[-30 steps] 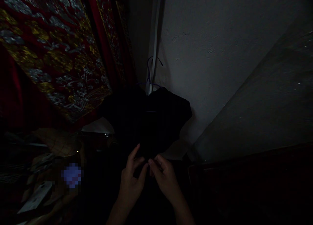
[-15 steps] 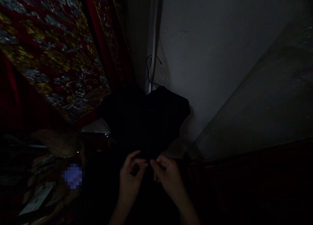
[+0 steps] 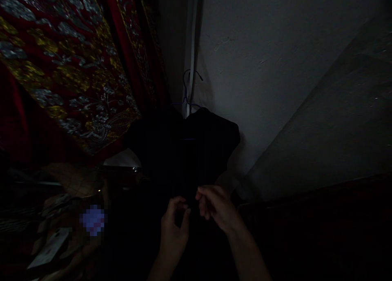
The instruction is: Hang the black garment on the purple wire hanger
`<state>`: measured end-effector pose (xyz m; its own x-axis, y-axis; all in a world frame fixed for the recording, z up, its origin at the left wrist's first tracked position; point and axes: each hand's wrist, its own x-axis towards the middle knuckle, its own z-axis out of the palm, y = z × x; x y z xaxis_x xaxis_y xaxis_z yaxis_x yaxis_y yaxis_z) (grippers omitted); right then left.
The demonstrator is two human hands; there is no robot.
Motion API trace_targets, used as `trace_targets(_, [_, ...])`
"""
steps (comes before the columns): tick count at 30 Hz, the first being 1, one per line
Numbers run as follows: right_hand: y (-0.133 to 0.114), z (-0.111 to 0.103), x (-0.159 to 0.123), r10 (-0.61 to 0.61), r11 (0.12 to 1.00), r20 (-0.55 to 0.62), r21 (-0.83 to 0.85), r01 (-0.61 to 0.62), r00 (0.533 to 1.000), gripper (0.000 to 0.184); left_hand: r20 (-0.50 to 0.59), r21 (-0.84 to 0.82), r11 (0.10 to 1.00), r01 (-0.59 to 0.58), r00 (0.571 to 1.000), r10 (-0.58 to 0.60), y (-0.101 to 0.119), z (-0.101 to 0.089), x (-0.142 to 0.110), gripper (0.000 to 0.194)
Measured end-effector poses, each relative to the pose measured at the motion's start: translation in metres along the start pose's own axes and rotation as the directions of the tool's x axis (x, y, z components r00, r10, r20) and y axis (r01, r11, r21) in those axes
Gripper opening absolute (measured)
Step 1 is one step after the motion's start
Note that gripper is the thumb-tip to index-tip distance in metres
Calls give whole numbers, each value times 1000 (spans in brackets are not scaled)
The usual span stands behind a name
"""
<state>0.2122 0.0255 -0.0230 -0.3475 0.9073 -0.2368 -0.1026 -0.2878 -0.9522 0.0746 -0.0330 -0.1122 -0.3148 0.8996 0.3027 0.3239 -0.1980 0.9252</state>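
Note:
A black short-sleeved garment (image 3: 183,158) hangs on a thin purple wire hanger (image 3: 185,95). In front of its lower part, my left hand (image 3: 175,226) is closed in a pinch, thumb and forefinger tips almost meeting at the dark cloth, which it seems to grip. Slightly higher and to the right is my right hand (image 3: 216,205), its fingers curled and pressed together. Whatever lies between those fingertips is too dark to make out. Black cloth fills the area below the hands, and its folds and any fastenings are lost in shadow.
Red cloth with gold and silver sequins (image 3: 67,69) hangs at the left. Behind the hanger runs a pale vertical strip (image 3: 192,36) beside a grey wall (image 3: 260,69). A light flat object (image 3: 49,248) and a pixelated bluish patch (image 3: 92,220) show among clutter at lower left.
My right hand has lifted and moved right, away from my left. My left hand has shifted a little right and its fingers are more curled. The garment has moved slightly.

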Motion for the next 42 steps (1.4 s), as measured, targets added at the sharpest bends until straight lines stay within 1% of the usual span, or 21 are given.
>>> trace_targets(1, [-13,-2,3,-35,999,-8,-18,35,999,43,-10,-1,1000,6,1000,-6,0,1,-1,17])
trace_targets(3, [-34,-3,7,-90,990,29,-109,92,996,42,-50,-20,999,28,998,-29,0,2,-2,20])
trace_targets(5, [-40,0,8,-117,968,82,-213,132,990,38,-91,-69,996,48,994,-55,1,3,-2,23])
trace_targets(7, [-28,4,6,-148,948,84,-272,166,985,33,-129,-128,990,60,989,-76,4,3,-2,27])
trace_targets(9, [-4,9,1,-197,939,21,-283,195,980,29,-155,-166,984,61,984,-87,7,3,-2,28])
trace_targets(12, [34,15,-9,-228,944,-84,-262,199,970,31,-174,-171,985,37,982,-67,10,3,-2,24])
trace_targets(14, [49,17,-14,-222,950,-118,-250,187,968,36,-185,-159,987,11,982,-41,11,2,-3,21])
trace_targets(17, [55,18,-17,-245,931,-111,-303,202,963,39,-184,-124,992,-18,983,-6,10,1,-3,17])
trace_targets(20, [52,17,-15,-285,891,-75,-388,235,956,35,-141,-59,997,-53,989,44,8,-1,-3,20])
trace_targets(24, [55,17,-11,-338,873,-113,-408,266,934,31,-89,-15,997,-73,994,71,5,-4,-4,29])
trace_targets(27, [60,18,-12,-326,882,-134,-399,250,936,35,-100,-2,998,-62,993,61,3,-4,-6,26])
trace_targets(30, [60,19,-17,-277,906,-124,-364,216,953,40,-112,14,999,-48,992,49,2,-4,-8,21])
trace_targets(33, [59,19,-22,-216,946,-90,-267,185,972,43,-114,24,999,-33,993,36,2,-4,-8,20])
trace_targets(35, [57,18,-22,-155,978,-86,-157,140,984,45,-112,27,999,-37,993,40,5,-4,-7,17])
trace_targets(37, [50,16,-16,-93,996,-120,-5,93,988,46,-89,32,998,-57,994,59,8,-2,-6,12])
trace_targets(39, [31,13,-3,-59,986,-160,145,83,985,45,-53,40,996,-78,995,80,10,1,-4,7])
trace_targets(40, [16,11,5,-69,975,-176,198,105,982,44,-33,44,995,-85,996,86,9,3,-3,5])
trace_targets(42, [-22,9,25,-135,950,-198,252,184,971,41,3,50,995,-83,997,83,4,7,-1,4])
